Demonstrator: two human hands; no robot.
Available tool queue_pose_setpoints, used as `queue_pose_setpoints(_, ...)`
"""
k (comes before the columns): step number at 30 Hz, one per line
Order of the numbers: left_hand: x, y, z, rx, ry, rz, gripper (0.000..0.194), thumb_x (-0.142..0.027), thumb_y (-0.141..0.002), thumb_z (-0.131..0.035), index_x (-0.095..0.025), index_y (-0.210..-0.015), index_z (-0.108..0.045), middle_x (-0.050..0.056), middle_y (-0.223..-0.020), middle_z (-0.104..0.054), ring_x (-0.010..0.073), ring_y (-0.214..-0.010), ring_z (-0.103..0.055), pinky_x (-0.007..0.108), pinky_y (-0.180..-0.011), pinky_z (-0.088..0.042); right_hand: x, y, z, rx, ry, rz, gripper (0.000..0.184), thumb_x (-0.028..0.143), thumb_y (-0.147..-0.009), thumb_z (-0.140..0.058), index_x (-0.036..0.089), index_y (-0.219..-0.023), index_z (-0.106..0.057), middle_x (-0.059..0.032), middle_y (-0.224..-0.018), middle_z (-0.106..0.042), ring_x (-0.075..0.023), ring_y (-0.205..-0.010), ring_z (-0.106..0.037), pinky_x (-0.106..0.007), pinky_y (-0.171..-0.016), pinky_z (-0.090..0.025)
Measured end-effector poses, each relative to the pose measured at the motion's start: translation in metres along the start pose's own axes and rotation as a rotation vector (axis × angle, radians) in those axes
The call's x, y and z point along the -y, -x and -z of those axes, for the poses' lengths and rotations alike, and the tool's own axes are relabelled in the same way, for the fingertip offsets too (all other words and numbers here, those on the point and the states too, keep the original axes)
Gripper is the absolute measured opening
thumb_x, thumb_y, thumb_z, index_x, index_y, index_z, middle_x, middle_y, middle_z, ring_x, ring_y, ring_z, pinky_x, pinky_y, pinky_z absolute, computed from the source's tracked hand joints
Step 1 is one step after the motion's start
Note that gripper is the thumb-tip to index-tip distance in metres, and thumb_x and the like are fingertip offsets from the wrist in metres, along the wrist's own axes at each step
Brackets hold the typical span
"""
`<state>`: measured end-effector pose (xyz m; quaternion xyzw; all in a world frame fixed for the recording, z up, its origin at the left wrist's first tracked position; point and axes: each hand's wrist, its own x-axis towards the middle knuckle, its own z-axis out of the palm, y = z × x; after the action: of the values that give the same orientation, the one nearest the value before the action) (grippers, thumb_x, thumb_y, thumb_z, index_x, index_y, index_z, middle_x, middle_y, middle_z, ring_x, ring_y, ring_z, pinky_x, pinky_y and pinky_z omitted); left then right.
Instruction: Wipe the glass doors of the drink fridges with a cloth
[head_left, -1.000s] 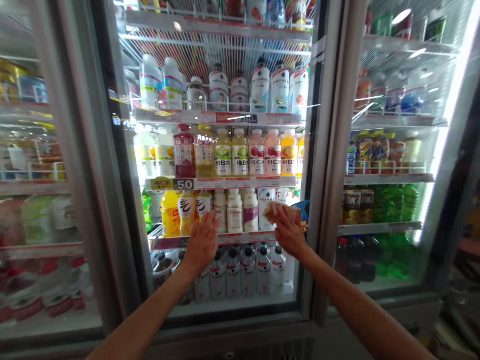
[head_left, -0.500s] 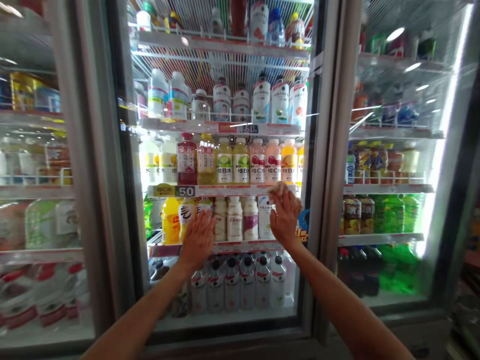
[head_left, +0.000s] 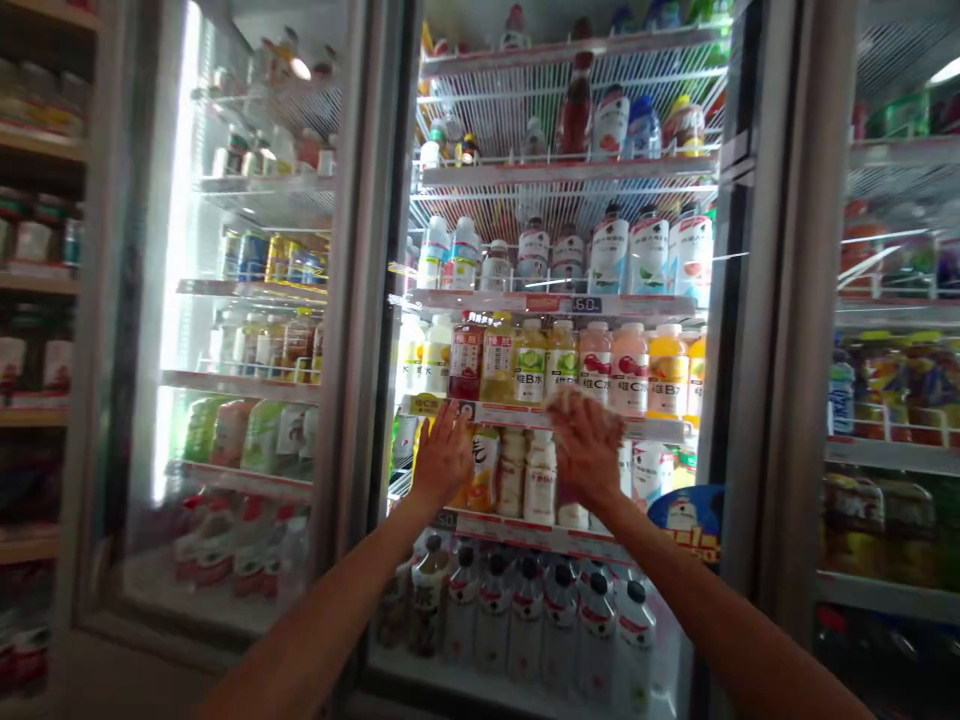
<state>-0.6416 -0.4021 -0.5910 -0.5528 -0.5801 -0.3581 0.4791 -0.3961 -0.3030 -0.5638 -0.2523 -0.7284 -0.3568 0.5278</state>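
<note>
Before me is the glass door (head_left: 739, 350) of a lit drinks fridge. My left hand (head_left: 444, 458) lies with fingers stretched out against the glass, left of centre and in front of the shelf with yellow bottles. To its right, my right hand (head_left: 587, 462) presses a beige cloth (head_left: 606, 418) to the pane, with the fingers over it. Part of the cloth shows above and beside the fingers; the rest is hidden under the hand. Behind the glass, white bottles (head_left: 540, 480) stand near the right hand.
A blue sticker (head_left: 686, 515) is on the door at lower right. Rows of clear bottles (head_left: 525, 610) fill the bottom shelf. More fridge doors stand on both sides, with a metal frame (head_left: 806, 300) at right and a wooden shelf unit (head_left: 41, 415) at far left.
My right hand has moved the cloth leftward across the glass, closer to my left hand. The left hand has shifted up a little on the pane. The view has swung left.
</note>
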Motion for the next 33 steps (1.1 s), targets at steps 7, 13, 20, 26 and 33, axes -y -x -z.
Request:
queue_pose_setpoints(7, 0.043, -0.014, 0.008, -0.044, 0.044, 0.129, 0.049, -0.031, -0.087, -0.036, -0.013, -0.133, -0.038, 0.015, -0.143, -0.030, 0.0261, -0.135, -0.022, 0.050, -0.107, -0.025, 0.013, -0.064, -0.008, -0.248, -0.025, -0.287, 0.052, 0.027, -0.084, -0.041, 0.023, -0.135, -0.037, -0.0100, -0.149, -0.023, -0.0317, -0.136, -0.018, -0.064, -0.104, -0.005)
queue_pose_setpoints(13, 0.046, -0.043, 0.001, -0.099, 0.052, 0.028, 0.050, -0.031, -0.088, -0.035, -0.013, -0.134, -0.035, 0.013, -0.144, -0.029, 0.0226, -0.137, -0.016, 0.045, -0.111, -0.018, 0.036, -0.077, -0.018, -0.049, -0.034, 0.063, 0.053, 0.028, -0.084, -0.043, 0.030, -0.136, -0.034, -0.0030, -0.146, -0.030, -0.0244, -0.137, -0.020, -0.055, -0.110, -0.004)
queue_pose_setpoints(20, 0.061, -0.145, 0.008, -0.206, 0.099, 0.036, 0.053, -0.041, -0.089, -0.033, -0.013, -0.135, -0.032, 0.011, -0.147, -0.023, 0.0236, -0.137, -0.015, 0.048, -0.111, -0.013, 0.017, -0.153, -0.016, -0.277, 0.057, -0.223, 0.055, 0.030, -0.085, -0.040, 0.021, -0.138, -0.032, -0.0085, -0.149, -0.019, -0.0336, -0.136, -0.016, -0.065, -0.104, -0.008)
queue_pose_setpoints(26, 0.098, -0.222, 0.035, -0.198, 0.077, 0.107, 0.059, -0.048, -0.090, -0.029, -0.012, -0.137, -0.027, 0.012, -0.148, -0.018, 0.0273, -0.137, -0.014, 0.055, -0.109, -0.013, -0.005, -0.208, 0.000, -0.143, 0.118, -0.051, 0.048, 0.033, -0.086, -0.040, 0.025, -0.132, -0.039, -0.0043, -0.148, -0.023, -0.0286, -0.136, -0.020, -0.060, -0.106, -0.014)
queue_pose_setpoints(33, 0.119, -0.280, 0.054, -0.226, 0.045, 0.030, 0.061, -0.047, -0.090, -0.030, -0.020, -0.142, -0.014, 0.009, -0.149, -0.015, 0.0240, -0.138, -0.012, 0.048, -0.112, -0.009, 0.000, -0.280, 0.009, -0.213, -0.019, -0.167, 0.059, 0.031, -0.085, -0.042, 0.026, -0.140, -0.025, -0.0082, -0.149, -0.022, -0.0362, -0.135, -0.020, -0.065, -0.104, -0.011)
